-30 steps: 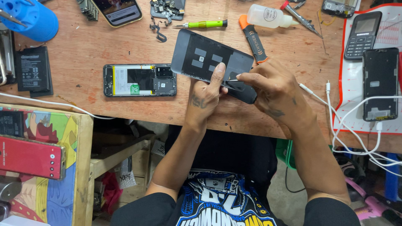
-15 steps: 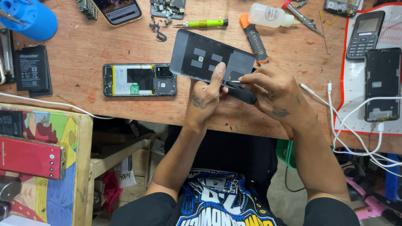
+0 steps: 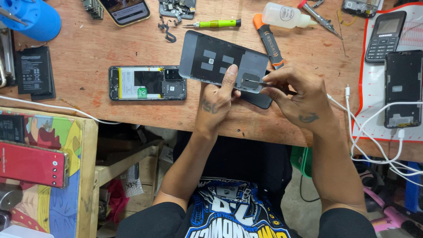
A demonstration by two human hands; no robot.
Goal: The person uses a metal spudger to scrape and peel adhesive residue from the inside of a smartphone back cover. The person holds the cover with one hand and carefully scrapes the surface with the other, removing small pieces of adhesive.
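**Back cover up, tweezers at its lower edge**

My left hand [image 3: 217, 102] is gripping the grey phone back cover [image 3: 222, 59], inner face towards me, thumb pressed flat on it and the other fingers hidden behind. The cover is tilted, raised off the wooden table [image 3: 92, 48], just above the table's near edge. My right hand [image 3: 299, 94] is pinched around thin metal tweezers [image 3: 260, 83], and their tip sits against the cover's lower right part, right beside my left thumb. Under both hands there's a dark flat piece [image 3: 260, 100] lying on the table; I can't tell what it is.

To the left, well apart from the cover, the opened phone [image 3: 147, 83] lies flat with its insides showing. Further left sits a loose black battery [image 3: 33, 70]. Above the cover I see a green-handled screwdriver [image 3: 216, 23], an orange-and-black pry tool [image 3: 268, 42] and a small clear plastic bottle [image 3: 285, 14]. On the right a red mat [image 3: 374, 132] carries a keypad phone [image 3: 385, 36] and a dark smartphone [image 3: 403, 88] with a white cable [image 3: 370, 128] plugged into it.
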